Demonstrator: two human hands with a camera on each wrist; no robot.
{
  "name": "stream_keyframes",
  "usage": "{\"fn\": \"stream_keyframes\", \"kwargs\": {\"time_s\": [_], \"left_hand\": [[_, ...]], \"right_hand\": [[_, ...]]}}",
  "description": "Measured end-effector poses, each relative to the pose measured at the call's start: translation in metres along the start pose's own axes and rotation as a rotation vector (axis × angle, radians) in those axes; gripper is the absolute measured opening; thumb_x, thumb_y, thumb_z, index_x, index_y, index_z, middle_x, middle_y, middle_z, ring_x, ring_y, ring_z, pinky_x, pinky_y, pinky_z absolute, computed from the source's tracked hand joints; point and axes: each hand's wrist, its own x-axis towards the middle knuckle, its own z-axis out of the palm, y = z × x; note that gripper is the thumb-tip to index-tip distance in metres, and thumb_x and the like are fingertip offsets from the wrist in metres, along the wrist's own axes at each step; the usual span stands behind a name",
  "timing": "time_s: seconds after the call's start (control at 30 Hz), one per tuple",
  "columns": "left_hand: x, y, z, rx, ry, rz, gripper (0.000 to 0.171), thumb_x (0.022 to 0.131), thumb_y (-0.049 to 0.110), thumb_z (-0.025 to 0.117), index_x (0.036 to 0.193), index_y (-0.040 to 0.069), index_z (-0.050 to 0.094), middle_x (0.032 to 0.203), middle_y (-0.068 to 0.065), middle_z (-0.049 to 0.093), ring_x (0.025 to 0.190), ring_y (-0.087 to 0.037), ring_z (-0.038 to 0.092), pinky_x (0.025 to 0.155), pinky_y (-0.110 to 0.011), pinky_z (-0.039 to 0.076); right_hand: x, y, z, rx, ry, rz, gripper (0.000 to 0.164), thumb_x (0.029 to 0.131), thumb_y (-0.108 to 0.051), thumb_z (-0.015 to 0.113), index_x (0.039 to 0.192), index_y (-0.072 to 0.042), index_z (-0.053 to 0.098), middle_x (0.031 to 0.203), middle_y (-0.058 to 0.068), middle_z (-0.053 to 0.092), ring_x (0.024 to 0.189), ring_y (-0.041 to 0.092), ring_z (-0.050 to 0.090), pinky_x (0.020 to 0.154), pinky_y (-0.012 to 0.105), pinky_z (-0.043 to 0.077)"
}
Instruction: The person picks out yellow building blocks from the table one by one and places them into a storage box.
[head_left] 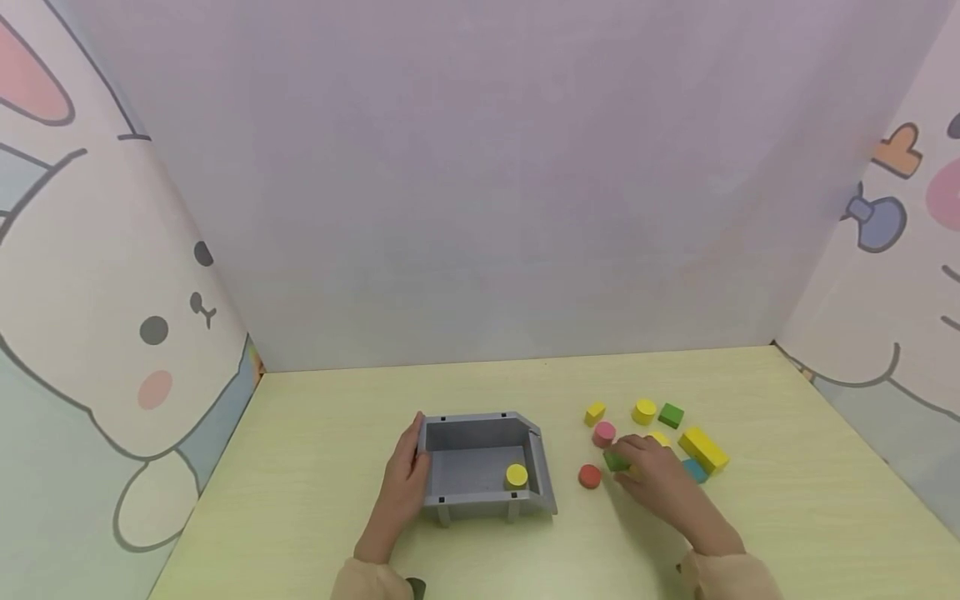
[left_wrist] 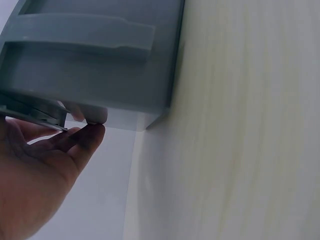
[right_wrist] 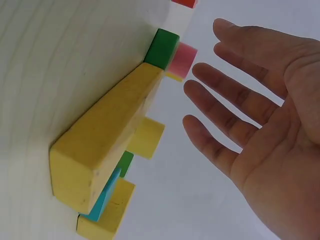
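Observation:
My left hand [head_left: 403, 479] holds the left wall of a grey plastic bin [head_left: 477, 500], thumb on one side and fingers on the other. The same grip shows in the left wrist view, where the hand [left_wrist: 42, 175] pinches the bin's edge. A yellow cylinder [head_left: 516, 477] is inside the bin. Over the loose blocks to the right is my right hand [head_left: 651, 469], beside a green block [head_left: 615, 459]. In the right wrist view this hand [right_wrist: 270, 105] has its fingers spread, apart from the green block [right_wrist: 163, 48] and a long yellow block [right_wrist: 100, 145].
A red disc [head_left: 589, 476], a pink cylinder [head_left: 603, 434] and a small yellow block [head_left: 595, 413] lie between bin and right hand. Beyond are a yellow cylinder [head_left: 643, 411], a green block [head_left: 671, 415], a yellow bar [head_left: 703, 450] and a blue block [head_left: 695, 471]. Curtains [head_left: 480, 208] enclose the table.

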Motion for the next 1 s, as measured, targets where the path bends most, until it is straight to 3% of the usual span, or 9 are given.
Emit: {"fn": "stream_keyframes", "kwargs": {"time_s": [0.27, 0.5, 0.77, 1.0], "left_hand": [[0.001, -0.001, 0.001, -0.005, 0.005, -0.014, 0.050, 0.092, -0.004, 0.036, 0.140, -0.005, 0.024, 0.143, -0.028, 0.029, 0.132, -0.038, 0.024, 0.105, -0.059, 0.026], [0.000, 0.000, 0.000, 0.010, 0.004, -0.001, 0.050, 0.094, -0.001, 0.036, 0.142, 0.000, 0.023, 0.145, -0.023, 0.029, 0.133, -0.033, 0.023, 0.106, -0.056, 0.027], [0.000, 0.006, -0.001, -0.010, 0.007, -0.010, 0.051, 0.092, -0.005, 0.036, 0.141, -0.004, 0.024, 0.144, -0.027, 0.029, 0.132, -0.037, 0.023, 0.105, -0.059, 0.026], [0.000, -0.001, 0.000, 0.000, 0.000, -0.002, 0.051, 0.093, 0.000, 0.036, 0.143, 0.001, 0.023, 0.146, -0.022, 0.029, 0.133, -0.032, 0.023, 0.106, -0.056, 0.026]], "right_hand": [[-0.013, 0.012, -0.006, -0.042, -0.016, 0.066, 0.034, 0.066, -0.007, 0.076, 0.098, -0.007, 0.066, 0.100, 0.011, 0.065, 0.087, 0.027, 0.056, 0.074, 0.047, 0.052], [-0.020, 0.018, -0.010, -0.039, -0.042, 0.100, 0.032, 0.065, -0.004, 0.075, 0.096, -0.007, 0.066, 0.100, 0.012, 0.065, 0.091, 0.030, 0.057, 0.079, 0.051, 0.051], [-0.024, 0.022, -0.010, -0.041, -0.081, 0.161, 0.029, 0.066, -0.003, 0.074, 0.094, -0.009, 0.066, 0.099, 0.012, 0.065, 0.089, 0.030, 0.058, 0.078, 0.053, 0.051], [-0.024, 0.021, -0.010, -0.005, -0.131, 0.207, 0.029, 0.069, -0.002, 0.072, 0.096, -0.006, 0.064, 0.103, 0.017, 0.063, 0.089, 0.032, 0.057, 0.077, 0.053, 0.052]]}}
